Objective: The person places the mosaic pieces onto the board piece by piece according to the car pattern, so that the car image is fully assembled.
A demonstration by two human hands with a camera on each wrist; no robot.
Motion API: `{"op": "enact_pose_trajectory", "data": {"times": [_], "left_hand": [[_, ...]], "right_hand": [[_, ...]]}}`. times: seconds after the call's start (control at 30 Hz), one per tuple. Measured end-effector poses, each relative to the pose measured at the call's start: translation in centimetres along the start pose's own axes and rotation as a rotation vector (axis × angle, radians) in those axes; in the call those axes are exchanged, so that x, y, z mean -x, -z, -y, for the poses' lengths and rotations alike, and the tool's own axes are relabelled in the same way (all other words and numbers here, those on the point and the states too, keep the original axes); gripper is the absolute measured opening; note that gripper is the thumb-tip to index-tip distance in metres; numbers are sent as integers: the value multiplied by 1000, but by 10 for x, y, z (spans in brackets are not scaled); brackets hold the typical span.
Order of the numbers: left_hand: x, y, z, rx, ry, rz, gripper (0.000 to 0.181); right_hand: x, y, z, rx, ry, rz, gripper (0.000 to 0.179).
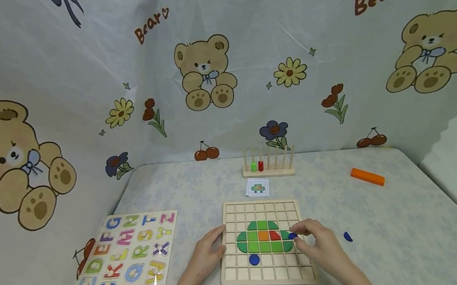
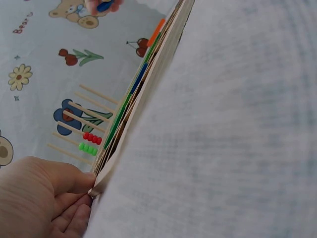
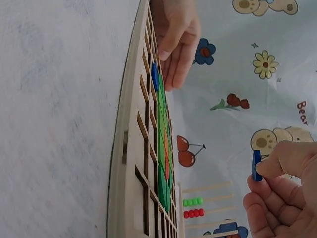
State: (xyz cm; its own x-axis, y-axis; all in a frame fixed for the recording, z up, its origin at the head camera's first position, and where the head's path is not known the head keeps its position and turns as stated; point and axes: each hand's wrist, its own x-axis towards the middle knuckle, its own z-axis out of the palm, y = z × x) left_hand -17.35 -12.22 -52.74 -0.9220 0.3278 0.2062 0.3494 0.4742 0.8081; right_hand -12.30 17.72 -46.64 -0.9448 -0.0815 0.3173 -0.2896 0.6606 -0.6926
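On the table lies a wooden grid board (image 1: pixel 271 281) with green, orange and red tiles forming a rounded shape and a blue round (image 1: pixel 254 260) below it. My left hand (image 1: pixel 207 254) rests against the board's left edge; in the left wrist view its thumb (image 2: pixel 69 177) touches the rim. Above the board's right side, my right hand (image 1: pixel 321 244) pinches a small blue tile (image 3: pixel 256 166) between thumb and finger, lifted clear of the grid in the right wrist view. Another blue tile (image 1: pixel 347 236) lies loose on the table, right of that hand.
A letter puzzle board (image 1: pixel 164 265) lies at the left. Behind the grid board are a pattern card (image 1: pixel 257 188) and a wooden peg rack (image 1: pixel 269 173) with green and red beads. An orange bar (image 1: pixel 367 177) lies at the back right.
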Motion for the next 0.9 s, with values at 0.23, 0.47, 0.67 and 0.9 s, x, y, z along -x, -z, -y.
{"op": "enact_pose_trajectory", "data": {"times": [0.23,0.47,0.67,0.9], "left_hand": [[0,0,0,-3,-1,5,50],[0,0,-1,-5,-3,2,50],[-1,0,-1,1,5,6,50],[0,1,-1,10,3,9,50]], "right_hand": [[5,-15,7,-41,36,29,27],[9,-31,1,-36,109,55,24],[12,-43,-8,44,117,90,22],[15,-48,-11,92,163,113,21]]}}
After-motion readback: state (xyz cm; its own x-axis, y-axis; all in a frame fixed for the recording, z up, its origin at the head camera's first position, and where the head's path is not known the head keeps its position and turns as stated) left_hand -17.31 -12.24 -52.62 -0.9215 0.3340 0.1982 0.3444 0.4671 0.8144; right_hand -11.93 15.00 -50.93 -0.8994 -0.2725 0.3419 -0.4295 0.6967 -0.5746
